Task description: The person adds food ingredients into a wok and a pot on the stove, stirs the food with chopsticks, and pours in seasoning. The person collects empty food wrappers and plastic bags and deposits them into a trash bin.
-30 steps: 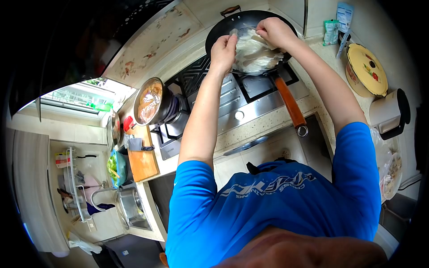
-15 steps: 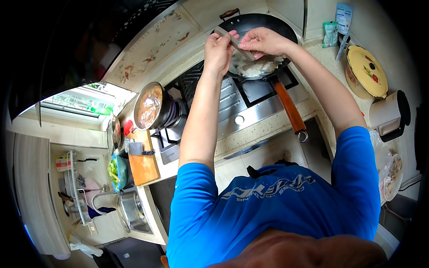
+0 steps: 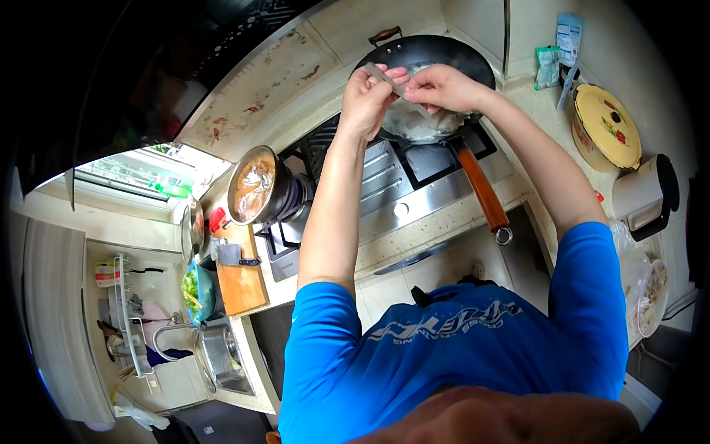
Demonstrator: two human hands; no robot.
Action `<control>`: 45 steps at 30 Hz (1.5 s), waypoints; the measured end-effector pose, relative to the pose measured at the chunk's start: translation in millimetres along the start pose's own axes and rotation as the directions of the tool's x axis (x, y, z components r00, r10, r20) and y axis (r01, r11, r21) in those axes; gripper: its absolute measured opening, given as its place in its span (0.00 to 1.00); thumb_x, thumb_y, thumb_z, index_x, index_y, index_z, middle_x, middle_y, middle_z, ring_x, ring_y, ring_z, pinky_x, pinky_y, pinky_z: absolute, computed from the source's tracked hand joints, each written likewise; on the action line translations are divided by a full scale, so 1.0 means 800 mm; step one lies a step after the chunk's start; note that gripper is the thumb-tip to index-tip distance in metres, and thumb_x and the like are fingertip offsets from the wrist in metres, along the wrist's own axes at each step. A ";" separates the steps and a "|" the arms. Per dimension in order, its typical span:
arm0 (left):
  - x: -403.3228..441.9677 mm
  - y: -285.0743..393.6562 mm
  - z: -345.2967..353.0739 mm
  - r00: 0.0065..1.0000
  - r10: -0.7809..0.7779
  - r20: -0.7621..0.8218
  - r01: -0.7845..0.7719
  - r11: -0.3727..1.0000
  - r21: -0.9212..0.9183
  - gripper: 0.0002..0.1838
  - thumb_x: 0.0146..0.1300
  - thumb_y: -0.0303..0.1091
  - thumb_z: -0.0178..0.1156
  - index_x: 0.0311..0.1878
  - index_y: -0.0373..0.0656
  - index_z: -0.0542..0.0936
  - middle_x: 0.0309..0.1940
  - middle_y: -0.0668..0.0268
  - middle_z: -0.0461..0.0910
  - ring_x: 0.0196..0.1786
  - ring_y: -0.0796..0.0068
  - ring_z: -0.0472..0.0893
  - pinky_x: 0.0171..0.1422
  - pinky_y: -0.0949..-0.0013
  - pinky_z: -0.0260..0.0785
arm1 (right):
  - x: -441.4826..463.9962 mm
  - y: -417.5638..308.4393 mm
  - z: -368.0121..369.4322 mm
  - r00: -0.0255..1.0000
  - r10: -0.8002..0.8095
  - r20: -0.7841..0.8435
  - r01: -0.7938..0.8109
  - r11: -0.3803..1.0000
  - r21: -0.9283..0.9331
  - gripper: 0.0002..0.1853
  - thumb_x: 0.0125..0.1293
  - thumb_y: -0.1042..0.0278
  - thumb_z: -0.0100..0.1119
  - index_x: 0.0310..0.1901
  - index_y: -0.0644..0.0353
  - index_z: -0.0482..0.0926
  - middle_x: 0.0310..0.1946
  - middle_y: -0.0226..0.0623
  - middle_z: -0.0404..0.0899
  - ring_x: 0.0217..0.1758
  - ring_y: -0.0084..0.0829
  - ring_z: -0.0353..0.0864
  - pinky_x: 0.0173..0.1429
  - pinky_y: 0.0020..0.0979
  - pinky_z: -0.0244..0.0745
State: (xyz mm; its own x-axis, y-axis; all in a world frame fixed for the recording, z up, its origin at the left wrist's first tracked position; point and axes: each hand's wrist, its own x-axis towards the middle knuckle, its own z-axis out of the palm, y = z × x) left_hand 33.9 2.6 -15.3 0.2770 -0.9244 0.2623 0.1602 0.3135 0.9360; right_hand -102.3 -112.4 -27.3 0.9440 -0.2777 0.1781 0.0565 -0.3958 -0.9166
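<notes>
Over the black wok [image 3: 473, 63] I hold a narrow, greyish, translucent strip [image 3: 386, 78] whose kind I cannot make out. My left hand [image 3: 366, 100] is closed round its upper left part. The fingers of my right hand [image 3: 444, 89] pinch it farther along, close to the left fingertips. Beneath both hands, whitish, glossy food [image 3: 421, 122] lies in the wok, blurred by what looks like steam. The wok's wooden handle [image 3: 481, 185] points toward my body.
A pot with brown contents [image 3: 253, 185] stands on the left burner. A cleaver [image 3: 233, 255] lies on the cutting board [image 3: 244, 285]; beside it is a bowl of greens [image 3: 203, 292]. At the right are a yellow lidded pot [image 3: 606, 126] and a white jug-like container [image 3: 640, 196].
Both hands have moved slightly down and right in the view. The strip between them shows less of its length. The view itself has shifted a little.
</notes>
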 end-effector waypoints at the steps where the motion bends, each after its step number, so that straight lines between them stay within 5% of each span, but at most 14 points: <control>1: 0.001 0.002 -0.001 1.000 -0.011 0.005 0.011 1.000 -0.022 0.16 0.55 0.19 0.47 0.48 0.31 0.60 0.49 0.43 0.69 0.49 0.57 0.75 0.55 0.60 0.68 | 0.001 -0.003 0.000 0.999 -0.041 0.002 0.041 0.999 -0.030 0.13 0.60 0.61 0.57 0.27 0.65 0.75 0.17 0.27 0.71 0.19 0.17 0.70 0.23 0.20 0.66; 11: -0.001 0.002 -0.008 0.996 -0.084 -0.028 0.081 0.994 -0.078 0.10 0.57 0.19 0.45 0.44 0.34 0.64 0.46 0.44 0.72 0.45 0.58 0.77 0.49 0.63 0.73 | -0.005 -0.011 0.002 0.995 -0.101 -0.006 0.098 0.980 -0.171 0.15 0.63 0.62 0.50 0.28 0.67 0.74 0.15 0.31 0.71 0.17 0.20 0.70 0.23 0.22 0.67; 17: 0.001 0.000 -0.005 0.991 -0.101 -0.088 0.102 0.995 0.011 0.09 0.58 0.20 0.45 0.43 0.35 0.66 0.45 0.47 0.74 0.43 0.62 0.78 0.45 0.66 0.74 | -0.008 -0.008 -0.001 0.998 -0.064 -0.004 0.063 0.990 -0.129 0.15 0.65 0.61 0.48 0.31 0.66 0.74 0.17 0.29 0.71 0.17 0.18 0.70 0.24 0.21 0.70; 22: 0.012 -0.012 -0.009 0.987 -0.043 -0.158 0.087 0.957 0.278 0.10 0.60 0.22 0.44 0.45 0.33 0.65 0.37 0.54 0.76 0.40 0.65 0.78 0.43 0.66 0.74 | -0.007 -0.008 -0.001 0.999 -0.037 0.005 0.037 0.984 -0.172 0.16 0.65 0.60 0.47 0.32 0.67 0.74 0.19 0.29 0.72 0.19 0.17 0.70 0.26 0.20 0.71; 25: 0.015 -0.012 -0.002 0.975 -0.043 -0.216 0.094 0.969 0.230 0.10 0.61 0.22 0.44 0.46 0.32 0.65 0.34 0.55 0.75 0.37 0.66 0.78 0.42 0.66 0.74 | -0.005 -0.003 -0.007 1.000 0.016 -0.011 -0.017 0.990 -0.141 0.15 0.65 0.61 0.47 0.33 0.67 0.75 0.21 0.29 0.72 0.21 0.17 0.71 0.27 0.20 0.72; 28: 0.010 -0.002 0.014 0.951 -0.096 -0.294 0.093 0.995 -0.024 0.10 0.61 0.22 0.43 0.46 0.32 0.65 0.33 0.56 0.75 0.32 0.68 0.76 0.38 0.67 0.73 | -0.012 -0.013 -0.010 0.992 0.109 -0.064 -0.097 0.982 0.163 0.12 0.64 0.63 0.49 0.35 0.65 0.75 0.22 0.28 0.72 0.24 0.16 0.71 0.27 0.19 0.72; 32: 0.013 -0.015 0.010 0.932 -0.051 -0.360 0.027 0.997 -0.070 0.10 0.61 0.21 0.42 0.47 0.33 0.64 0.32 0.57 0.74 0.28 0.71 0.74 0.33 0.70 0.70 | -0.005 0.002 -0.016 0.991 0.085 -0.099 -0.043 0.927 0.373 0.13 0.64 0.61 0.48 0.36 0.64 0.74 0.23 0.27 0.72 0.21 0.14 0.70 0.26 0.14 0.70; 35: 0.013 -0.022 0.001 0.900 0.042 -0.434 -0.089 0.992 -0.088 0.08 0.62 0.24 0.44 0.44 0.36 0.65 0.30 0.60 0.73 0.23 0.77 0.71 0.27 0.75 0.66 | -0.007 0.004 -0.026 0.953 0.123 -0.277 0.012 0.899 0.439 0.12 0.63 0.63 0.51 0.37 0.64 0.75 0.24 0.28 0.73 0.23 0.14 0.72 0.27 0.14 0.72; 39: 0.004 -0.011 0.034 0.967 0.089 -0.239 -0.004 0.942 0.336 0.14 0.54 0.34 0.62 0.41 0.36 0.74 0.27 0.67 0.75 0.21 0.83 0.68 0.26 0.79 0.62 | -0.009 0.003 -0.026 0.959 0.150 -0.239 -0.071 0.947 0.312 0.11 0.62 0.63 0.53 0.36 0.64 0.76 0.25 0.28 0.74 0.23 0.14 0.72 0.27 0.14 0.72; 45: -0.001 0.000 0.047 0.985 0.013 -0.169 0.069 0.880 0.469 0.17 0.51 0.31 0.64 0.43 0.35 0.74 0.28 0.69 0.76 0.24 0.84 0.70 0.27 0.81 0.63 | -0.010 0.010 -0.029 0.977 0.124 -0.176 -0.053 0.931 0.360 0.13 0.60 0.62 0.56 0.37 0.66 0.77 0.28 0.32 0.77 0.30 0.18 0.75 0.31 0.18 0.75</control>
State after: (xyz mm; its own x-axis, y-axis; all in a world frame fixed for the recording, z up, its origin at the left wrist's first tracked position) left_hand -2.0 -5.1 -6.4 0.4354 -0.8701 0.2308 -0.2844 0.1103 0.9523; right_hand -117.2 -133.3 -27.6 0.8716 -0.4745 0.1232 0.1192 -0.0387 -0.9921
